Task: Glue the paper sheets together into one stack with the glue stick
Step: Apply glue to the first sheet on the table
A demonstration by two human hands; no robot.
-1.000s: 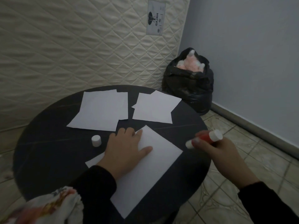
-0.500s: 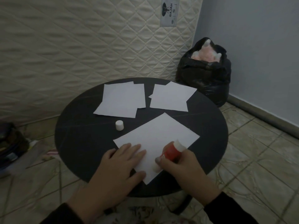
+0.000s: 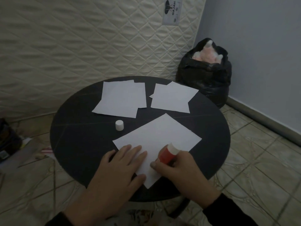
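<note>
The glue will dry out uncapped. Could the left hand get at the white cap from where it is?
Probably yes: the left hand lies flat on the near sheet, and only bare table separates it from the cap.

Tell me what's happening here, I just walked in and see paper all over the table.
A person is gluing paper. Their left hand presses flat on the near sheet on the round dark table, while the right hand grips a red glue stick, tip down on that sheet. Its white cap stands beside. Two loose paper piles wait farther back.

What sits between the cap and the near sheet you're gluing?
Nothing: the head view shows only bare dark table between the white cap and the near sheet.
</note>
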